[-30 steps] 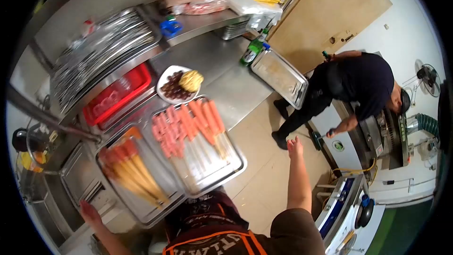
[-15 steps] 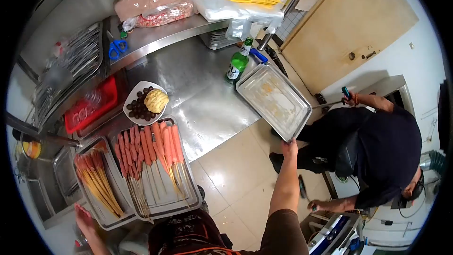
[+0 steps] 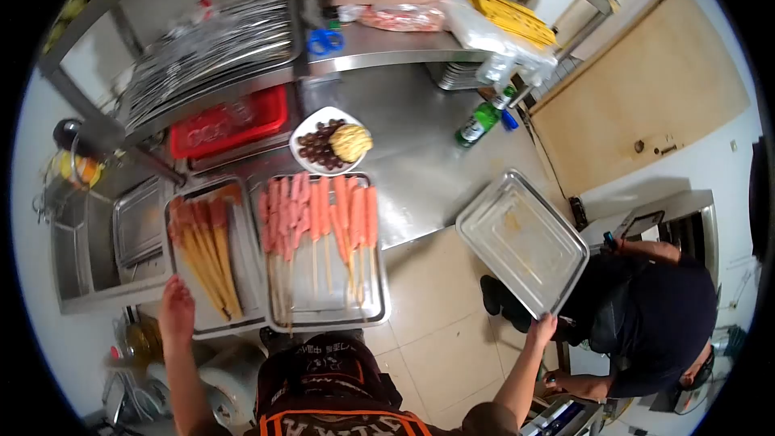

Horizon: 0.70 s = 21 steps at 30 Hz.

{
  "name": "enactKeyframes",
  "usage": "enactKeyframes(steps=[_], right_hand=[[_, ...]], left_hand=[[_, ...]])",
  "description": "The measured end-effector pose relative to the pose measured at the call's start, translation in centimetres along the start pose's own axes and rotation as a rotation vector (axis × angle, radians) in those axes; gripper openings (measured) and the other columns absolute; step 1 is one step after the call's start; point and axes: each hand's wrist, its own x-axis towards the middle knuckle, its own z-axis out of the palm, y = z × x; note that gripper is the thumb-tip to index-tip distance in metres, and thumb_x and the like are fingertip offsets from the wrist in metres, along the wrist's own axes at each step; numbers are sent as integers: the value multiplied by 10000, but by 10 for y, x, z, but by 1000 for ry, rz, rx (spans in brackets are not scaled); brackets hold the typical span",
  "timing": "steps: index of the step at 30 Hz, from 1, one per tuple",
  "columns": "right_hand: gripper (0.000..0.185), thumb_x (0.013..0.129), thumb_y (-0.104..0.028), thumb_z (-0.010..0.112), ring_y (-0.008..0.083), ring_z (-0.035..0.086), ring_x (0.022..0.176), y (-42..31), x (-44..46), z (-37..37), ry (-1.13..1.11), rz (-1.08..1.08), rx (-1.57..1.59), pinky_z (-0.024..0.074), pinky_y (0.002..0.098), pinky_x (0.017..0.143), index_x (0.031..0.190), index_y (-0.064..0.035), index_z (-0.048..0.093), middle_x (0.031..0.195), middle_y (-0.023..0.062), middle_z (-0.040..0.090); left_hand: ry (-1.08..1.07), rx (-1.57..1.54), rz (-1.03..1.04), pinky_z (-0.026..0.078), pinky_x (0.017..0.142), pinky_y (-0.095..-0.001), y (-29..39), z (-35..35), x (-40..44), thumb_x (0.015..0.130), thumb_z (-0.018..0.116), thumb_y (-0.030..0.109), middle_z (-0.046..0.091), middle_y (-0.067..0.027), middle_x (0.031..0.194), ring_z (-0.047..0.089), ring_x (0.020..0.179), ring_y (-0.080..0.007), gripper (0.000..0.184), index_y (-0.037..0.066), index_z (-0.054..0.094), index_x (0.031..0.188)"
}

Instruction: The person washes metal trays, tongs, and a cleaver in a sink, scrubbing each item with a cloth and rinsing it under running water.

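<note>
My right hand [image 3: 545,328] grips the near corner of a stained metal tray [image 3: 507,271], held out past the table edge. My left hand [image 3: 178,307] is bare, its fingers loosely apart, beside the left metal tray [image 3: 253,307]. On that tray lie several thin reddish skewers [image 3: 203,230] with yellowish sticks. The tray next to it [image 3: 379,295] carries several pink sausage skewers [image 3: 347,210] laid in a row. Behind it stands a white plate [image 3: 301,123] with dark round balls [image 3: 316,145] and a yellow lump of food [image 3: 351,143].
A steel table [image 3: 412,137] bears a green bottle [image 3: 484,119] and a red basket [image 3: 274,113]. Above, a shelf [image 3: 387,47] holds bags and blue scissors [image 3: 325,41]. At left is a sink [image 3: 85,250]. A co-worker in dark clothes [image 3: 654,323] stands bent at right.
The view has turned, so the table things appear further right. The stained tray has moved away from the bottle and off the table, in my right hand. My left hand has risen beside the left tray.
</note>
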Motion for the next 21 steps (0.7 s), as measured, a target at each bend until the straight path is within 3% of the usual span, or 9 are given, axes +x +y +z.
enactKeyframes(steps=[3,6,8,9,11,12,15,20,21], right_hand=[[251,865,-68,406,183,527,855,-10,-70,-33,-134,-23,52,456,330,767,1107,-18,449,966,69,522],[205,870,-68,407,158,525,833,-56,-184,15,-128,15,34,454,297,751,1063,-21,455,946,53,522],[186,868,-67,409,117,497,761,-57,-241,35,-312,-39,-12,429,251,666,1043,-31,461,873,24,515],[181,867,-66,411,82,447,689,-59,-273,57,-349,-49,-29,369,222,582,1035,-32,468,779,-7,481],[131,861,-59,416,70,411,655,-66,-346,111,-317,11,-161,330,212,565,975,-40,476,729,-22,444],[99,865,-67,419,66,409,656,-58,-370,133,-433,-2,-162,331,210,575,944,-48,475,730,-24,447],[48,882,-106,439,59,402,660,-32,-450,197,-679,97,-150,326,205,591,887,-71,470,728,-32,442],[119,901,-177,457,63,381,697,10,-569,283,-1058,195,-290,324,203,638,886,-59,461,764,-29,446],[203,909,-205,451,76,402,720,17,-582,299,-1196,195,-289,344,200,668,1018,-38,493,814,-15,474]], left_hand=[[-130,13,-110,451,737,-241,-6,10,-4,846,537,99,576,-54,949,539,845,-131,272,27,513,1107],[-299,197,-319,437,834,-310,0,22,-18,865,509,127,569,-85,1037,536,942,-179,329,21,474,1175],[-425,284,-426,403,909,-359,14,20,-24,877,488,131,529,-104,1141,511,1036,-204,380,23,418,1235],[-494,323,-480,382,940,-378,22,16,-29,882,479,128,502,-111,1191,493,1079,-213,407,28,385,1265],[-546,260,-505,378,943,-386,39,-4,-37,881,480,123,489,-113,1203,483,1093,-222,426,36,362,1281],[-606,204,-526,373,946,-394,50,-20,-39,881,482,118,477,-114,1214,473,1107,-230,446,44,339,1297],[-576,70,-501,377,941,-395,86,-89,-41,880,482,109,485,-116,1193,479,1098,-232,446,49,338,1298],[-139,100,-277,442,850,-353,177,-201,-54,756,530,28,535,-108,1101,541,982,-201,528,30,380,1262],[-55,153,-179,454,815,-330,193,-216,-55,718,517,10,548,-106,1063,551,935,-200,542,21,400,1247]])
